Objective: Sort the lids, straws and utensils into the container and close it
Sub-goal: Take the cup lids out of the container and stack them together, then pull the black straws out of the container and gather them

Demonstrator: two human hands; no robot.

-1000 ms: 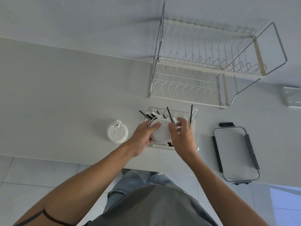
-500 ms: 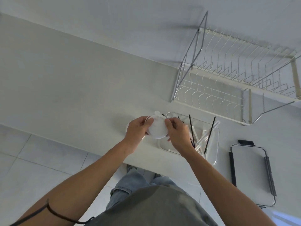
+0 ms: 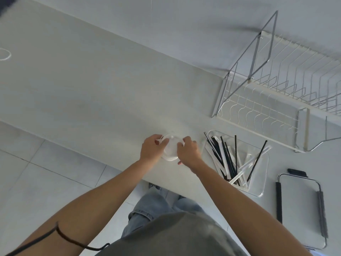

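A stack of white round cup lids (image 3: 170, 149) rests on the grey counter, left of the container. My left hand (image 3: 152, 149) grips its left side and my right hand (image 3: 188, 151) grips its right side. The clear rectangular container (image 3: 259, 182) stands to the right of my hands and holds several black straws (image 3: 227, 157) and white wrapped utensils (image 3: 241, 170) lying at angles. The container's clear lid (image 3: 299, 209), with black clip handles, lies flat on the counter further right.
A wire dish rack (image 3: 276, 100) stands at the back right, behind the container. The counter's front edge runs diagonally just below my hands, with tiled floor beyond it. A faint white ring (image 3: 4, 54) marks the counter at far left.
Both hands carried a white lid out of the container to the left and set it down on the lid that lay on the counter. The view has swung left.
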